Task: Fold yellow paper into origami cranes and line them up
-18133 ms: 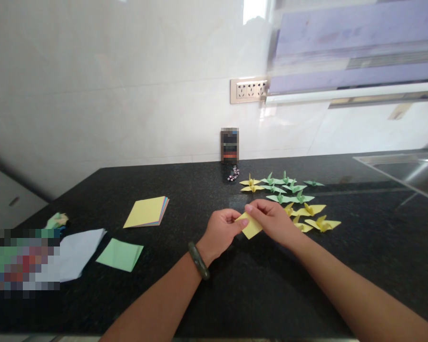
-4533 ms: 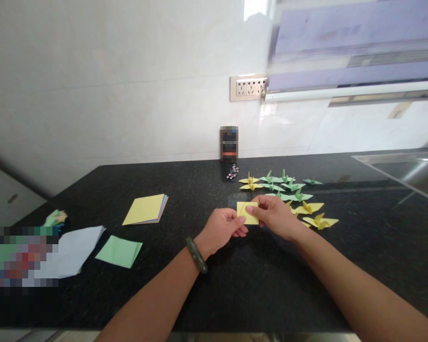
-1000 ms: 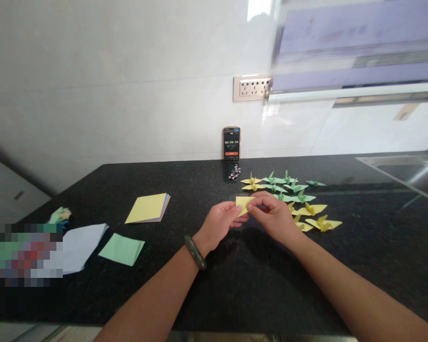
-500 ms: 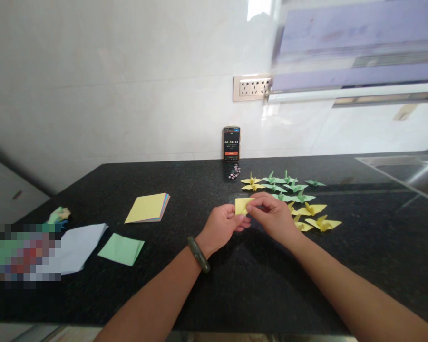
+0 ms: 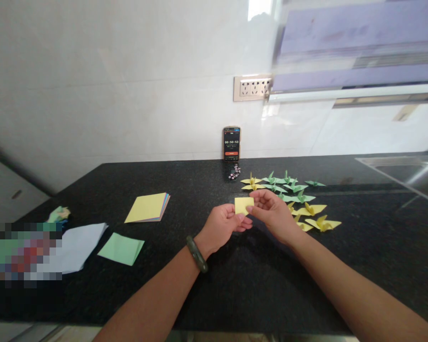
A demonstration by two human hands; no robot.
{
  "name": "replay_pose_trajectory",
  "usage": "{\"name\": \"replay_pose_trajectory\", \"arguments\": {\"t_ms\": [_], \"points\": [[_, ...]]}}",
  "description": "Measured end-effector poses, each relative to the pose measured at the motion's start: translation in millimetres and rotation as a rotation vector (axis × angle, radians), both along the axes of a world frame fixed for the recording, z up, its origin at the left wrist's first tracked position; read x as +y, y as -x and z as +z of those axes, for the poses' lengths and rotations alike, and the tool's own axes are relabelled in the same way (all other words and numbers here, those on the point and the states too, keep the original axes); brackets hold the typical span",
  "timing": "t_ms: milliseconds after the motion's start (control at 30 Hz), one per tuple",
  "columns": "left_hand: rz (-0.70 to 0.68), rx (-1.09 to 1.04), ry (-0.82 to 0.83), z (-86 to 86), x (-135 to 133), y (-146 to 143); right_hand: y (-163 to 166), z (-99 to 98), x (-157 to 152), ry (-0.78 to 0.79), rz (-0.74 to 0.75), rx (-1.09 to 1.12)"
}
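Together, left hand (image 5: pixel 223 226), right hand (image 5: pixel 274 214), pinching folded yellow paper (image 5: pixel 243 205)

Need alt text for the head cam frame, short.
The left hand and right hand pinch a small folded yellow paper between them above a black counter. Yellow and green paper cranes lie right of the hands; a stack of coloured sheets and a green sheet lie to the left, a phone stands at the wall.

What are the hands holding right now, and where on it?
A folded yellow paper, in both hands: the left hand pinches its bottom edge, the right hand its right edge.
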State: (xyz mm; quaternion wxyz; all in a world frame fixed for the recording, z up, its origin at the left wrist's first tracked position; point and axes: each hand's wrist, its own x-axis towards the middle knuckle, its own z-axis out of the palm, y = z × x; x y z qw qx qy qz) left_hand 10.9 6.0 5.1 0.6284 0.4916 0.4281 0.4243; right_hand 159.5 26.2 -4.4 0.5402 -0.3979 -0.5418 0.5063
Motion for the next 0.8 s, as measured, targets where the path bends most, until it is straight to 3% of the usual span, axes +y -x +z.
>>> {"name": "replay_pose_trajectory", "arguments": {"t_ms": [100,233,400,600,800], "points": [[-0.023,0.022,-0.014,0.7,-1,1,-2,2.7,1,0.117,0.108,0.114],[-0.069,0.074,-0.031,2.5,-1,4,-7,3.9,2,0.194,0.170,0.051],[-0.065,0.131,-0.057,1.6,1,5,-12,5.6,3,0.192,0.208,-0.033],[0.006,0.088,-0.084,-6.9,4,3,-4,5.3,-1,0.072,0.090,0.010],[0.010,0.103,-0.078,-9.0,0,-1,3,1.5,-5,0.054,0.100,0.023]]}}
